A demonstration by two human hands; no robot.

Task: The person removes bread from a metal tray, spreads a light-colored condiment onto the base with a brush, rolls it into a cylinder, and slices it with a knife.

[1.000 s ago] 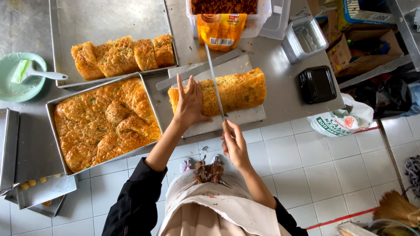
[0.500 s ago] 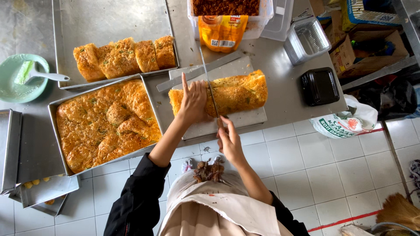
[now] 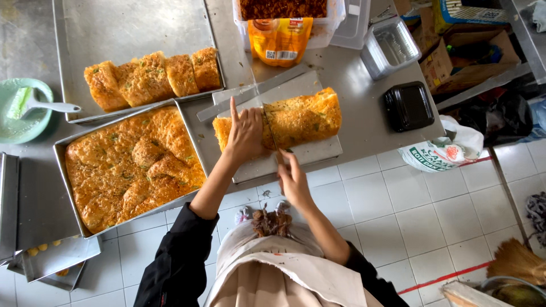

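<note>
Here, bread roll [image 3: 304, 119] lies crosswise; left hand [image 3: 245, 132] flat, pressing its left end, right hand [image 3: 293, 179] gripping knife [image 3: 272, 131] mid-loaf.

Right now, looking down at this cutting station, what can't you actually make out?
Head view only:
- Knife blade: seen edge-on as a thin line; its handle is hidden by the right hand.
- Left end of the bread roll: partly covered by the left hand.
- Tub of dark filling: cut off by the top edge.
- Yellow pieces in the small tray: too small to identify.
</note>
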